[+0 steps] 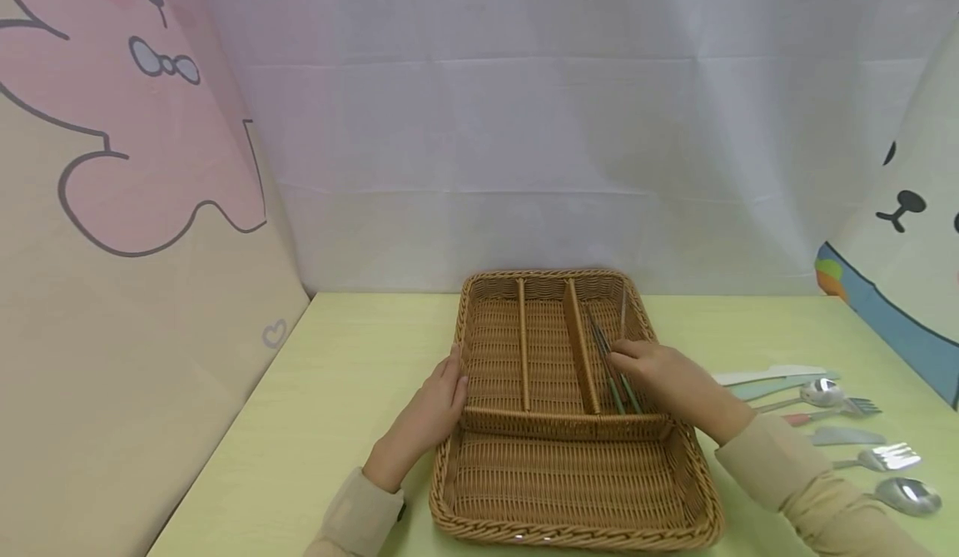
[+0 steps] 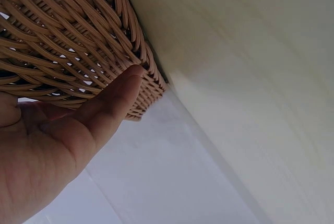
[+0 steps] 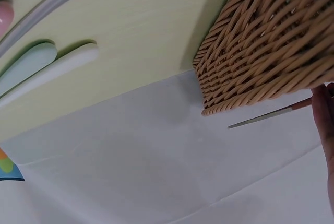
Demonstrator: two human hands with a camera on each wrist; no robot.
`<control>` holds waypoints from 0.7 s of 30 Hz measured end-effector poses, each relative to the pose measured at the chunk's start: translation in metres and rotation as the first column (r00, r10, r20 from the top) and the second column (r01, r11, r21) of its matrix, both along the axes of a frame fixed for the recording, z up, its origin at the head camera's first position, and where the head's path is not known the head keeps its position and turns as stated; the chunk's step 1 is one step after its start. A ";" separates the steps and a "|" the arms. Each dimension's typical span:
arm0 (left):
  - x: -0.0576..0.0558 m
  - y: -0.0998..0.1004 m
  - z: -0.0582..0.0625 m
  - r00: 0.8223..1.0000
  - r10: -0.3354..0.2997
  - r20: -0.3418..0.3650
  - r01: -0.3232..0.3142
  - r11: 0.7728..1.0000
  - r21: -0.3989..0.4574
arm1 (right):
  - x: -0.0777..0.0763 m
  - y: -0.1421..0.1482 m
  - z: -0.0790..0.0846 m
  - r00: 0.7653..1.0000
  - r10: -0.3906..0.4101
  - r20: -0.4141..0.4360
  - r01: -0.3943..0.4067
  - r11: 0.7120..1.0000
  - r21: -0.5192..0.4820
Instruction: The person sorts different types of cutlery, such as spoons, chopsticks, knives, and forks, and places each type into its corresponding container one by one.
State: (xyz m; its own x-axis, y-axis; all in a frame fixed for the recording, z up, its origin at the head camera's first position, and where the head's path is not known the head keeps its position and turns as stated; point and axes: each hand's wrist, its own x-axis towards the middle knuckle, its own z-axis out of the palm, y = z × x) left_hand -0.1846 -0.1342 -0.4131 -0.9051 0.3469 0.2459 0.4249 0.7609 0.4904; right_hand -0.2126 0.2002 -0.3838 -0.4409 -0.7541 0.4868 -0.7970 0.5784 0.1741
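Pinching one thin stick (image 3: 271,115) at the right of centre of the head view: right hand (image 1: 667,374), fingers drawn together with little gap, above the right-hand compartment of a brown wicker basket (image 1: 577,535). Stick, metal-tipped with a reddish-brown section, enters from the right edge of the right wrist view. Left hand (image 1: 429,411), lower centre: fingers nearly straight, laid against the basket's left outer side; grasp by the thumb cannot be told. Basket, four compartments, lower centre; further sticks with green ends (image 1: 616,395) lie in its upper-right compartment. Lower right of the head view, on the yellow table (image 1: 360,332): two spoons (image 1: 908,496), two forks (image 1: 887,457), one pale knife (image 1: 847,435).
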 end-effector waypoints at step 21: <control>-0.001 0.000 -0.001 0.998 0.023 0.055 -0.022 1.000 -0.009 | 0.001 -0.005 -0.008 0.951 -0.052 0.303 0.027 0.996 0.084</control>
